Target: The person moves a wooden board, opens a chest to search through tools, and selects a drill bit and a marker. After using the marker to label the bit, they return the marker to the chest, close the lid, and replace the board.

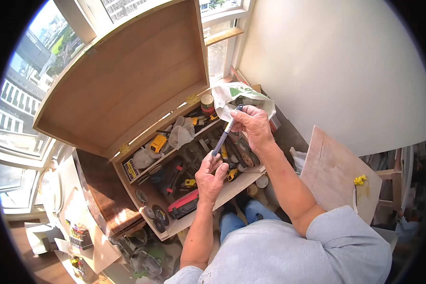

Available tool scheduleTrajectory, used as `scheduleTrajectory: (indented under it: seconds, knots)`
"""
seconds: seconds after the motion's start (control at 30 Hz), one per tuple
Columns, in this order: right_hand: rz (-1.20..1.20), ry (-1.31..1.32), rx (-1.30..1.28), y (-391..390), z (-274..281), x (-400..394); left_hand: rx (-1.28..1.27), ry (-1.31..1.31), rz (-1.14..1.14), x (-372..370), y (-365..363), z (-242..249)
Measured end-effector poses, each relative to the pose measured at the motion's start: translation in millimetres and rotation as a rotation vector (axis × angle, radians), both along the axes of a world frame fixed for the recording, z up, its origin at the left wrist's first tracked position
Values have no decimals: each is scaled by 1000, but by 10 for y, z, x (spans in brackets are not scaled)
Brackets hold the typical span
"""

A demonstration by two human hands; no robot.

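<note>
A slim dark pen (pixel 223 135) with a pale band slants between my two hands above an open wooden tool chest (pixel 232 188). My right hand (pixel 253 127) is closed, pinching the pen near its upper end. Around the lower end, the curled fingers of my left hand (pixel 210 179) are closed, with the thumb standing apart. Under my left hand lies a red and black case (pixel 183 204) inside the chest. Just behind my right hand is a white plastic bag (pixel 225 98) with green print.
The chest's raised lid (pixel 128 75) leans toward the windows. Inside are yellow power tool parts (pixel 158 143), grinding discs (pixel 160 215) and a can (pixel 207 103). A wooden board (pixel 333 173) with a yellow item (pixel 360 180) stands at right, below a white wall (pixel 336 71).
</note>
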State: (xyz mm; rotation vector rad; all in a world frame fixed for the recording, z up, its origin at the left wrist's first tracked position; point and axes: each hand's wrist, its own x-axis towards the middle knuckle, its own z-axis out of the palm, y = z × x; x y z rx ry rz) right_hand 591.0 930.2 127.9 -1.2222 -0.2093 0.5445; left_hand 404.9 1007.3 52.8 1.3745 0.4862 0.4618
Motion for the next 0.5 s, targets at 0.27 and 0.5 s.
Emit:
scheduleTrajectory:
  seconds: [0.27,0.5]
  knots:
    - [-119,322,208,-1019,139,-310,107,96,-334,334,-823,569]
    - [-558,464,221,-2193,146,-363,621,70,-663,453,-1833,687]
